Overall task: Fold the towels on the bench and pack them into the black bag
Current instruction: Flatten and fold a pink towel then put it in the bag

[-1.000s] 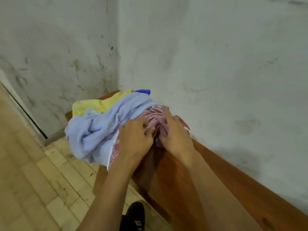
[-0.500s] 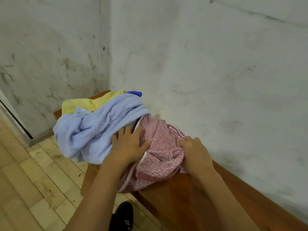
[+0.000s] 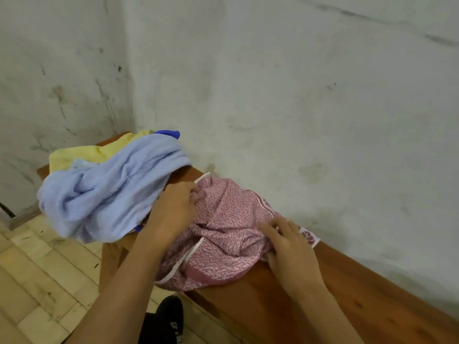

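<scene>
A crumpled pink patterned towel [image 3: 223, 234] lies on the wooden bench [image 3: 360, 301], its front hanging over the near edge. My left hand [image 3: 173, 207] grips its upper left part. On its right edge rests my right hand [image 3: 288, 247], fingers curled into the cloth. A light blue towel [image 3: 106, 192] is heaped at the bench's left end, over a yellow towel [image 3: 82, 155]. A dark blue item [image 3: 169, 133] peeks out behind them. The black bag is not in view.
Stained white walls [image 3: 298, 95] meet in a corner behind the bench. A pale tiled floor [image 3: 37, 281] lies to the left and below. A black shoe [image 3: 169, 319] shows at the bottom, by the bench's near edge.
Both hands pulled the pink towel out from under the blue one and toward the right along the bench. My right hand moved right, spreading the cloth.
</scene>
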The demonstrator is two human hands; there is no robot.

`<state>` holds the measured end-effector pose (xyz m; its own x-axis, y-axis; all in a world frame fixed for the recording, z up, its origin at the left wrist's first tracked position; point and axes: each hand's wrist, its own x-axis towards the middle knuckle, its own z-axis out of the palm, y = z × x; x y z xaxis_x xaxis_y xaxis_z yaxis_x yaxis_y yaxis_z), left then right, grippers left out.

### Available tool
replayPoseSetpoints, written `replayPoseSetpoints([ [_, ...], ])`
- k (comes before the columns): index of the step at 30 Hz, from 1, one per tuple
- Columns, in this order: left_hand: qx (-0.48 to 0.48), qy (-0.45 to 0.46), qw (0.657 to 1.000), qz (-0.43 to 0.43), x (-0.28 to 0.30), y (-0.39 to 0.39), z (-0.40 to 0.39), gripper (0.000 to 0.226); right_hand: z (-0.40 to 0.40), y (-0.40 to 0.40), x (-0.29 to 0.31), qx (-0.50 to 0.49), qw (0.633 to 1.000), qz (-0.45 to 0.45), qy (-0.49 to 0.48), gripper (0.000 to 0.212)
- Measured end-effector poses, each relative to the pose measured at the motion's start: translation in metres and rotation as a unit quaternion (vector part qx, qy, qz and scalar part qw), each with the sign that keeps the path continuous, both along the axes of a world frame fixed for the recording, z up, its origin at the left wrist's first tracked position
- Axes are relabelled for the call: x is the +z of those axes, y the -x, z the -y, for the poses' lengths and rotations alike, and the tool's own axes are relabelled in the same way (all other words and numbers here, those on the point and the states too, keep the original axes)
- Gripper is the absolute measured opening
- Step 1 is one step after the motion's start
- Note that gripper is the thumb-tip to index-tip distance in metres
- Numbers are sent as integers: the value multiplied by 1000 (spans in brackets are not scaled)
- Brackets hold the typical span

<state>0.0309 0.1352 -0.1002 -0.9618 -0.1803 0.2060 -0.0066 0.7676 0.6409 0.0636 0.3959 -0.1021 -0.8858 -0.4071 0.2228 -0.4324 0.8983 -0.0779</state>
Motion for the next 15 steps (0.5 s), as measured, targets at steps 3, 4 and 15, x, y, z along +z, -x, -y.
replayPoseSetpoints([
  [3, 38, 21, 997, -62, 0, 7, -9, 22, -14, -13, -7, 50, 990, -122, 46, 27],
  [4, 49, 22, 995, -79, 1, 10, -13, 24, -18, -17, -8, 67, 987, -138, 57, 23],
  [15, 172, -37, 980, -88, 14, 11, -14, 25, -122, -53, -15, 45, 998, -31, -24, 8],
])
